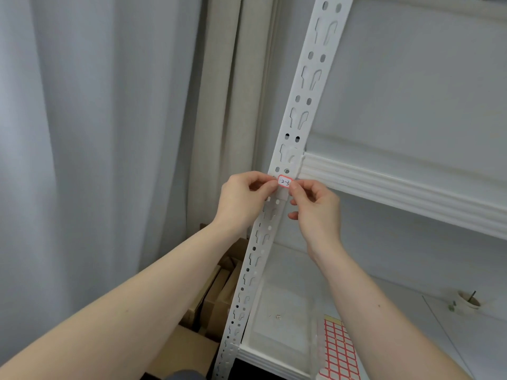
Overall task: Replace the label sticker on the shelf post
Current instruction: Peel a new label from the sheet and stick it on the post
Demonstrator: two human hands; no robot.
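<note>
post [295, 124]: white painted metal, smooth, punched above the pinch
sticker [284, 182]: matt paper, red-edged, between fingertips
curtain [96, 119]: soft grey cloth, left of the hands
boxes [219, 294]: brown cardboard, below

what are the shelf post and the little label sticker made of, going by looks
Shelf post: probably sheet metal with a matte white painted coat; thin, flat, punched with crisp keyhole slots and round holes. Label sticker: apparently paper, matte white with a printed red border and handwritten ink; the adhesive back is not visible.

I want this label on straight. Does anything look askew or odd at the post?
Slightly: the red-bordered white label sticker, pinched by both hands against the white slotted metal post, tilts, its right side lower.
</note>
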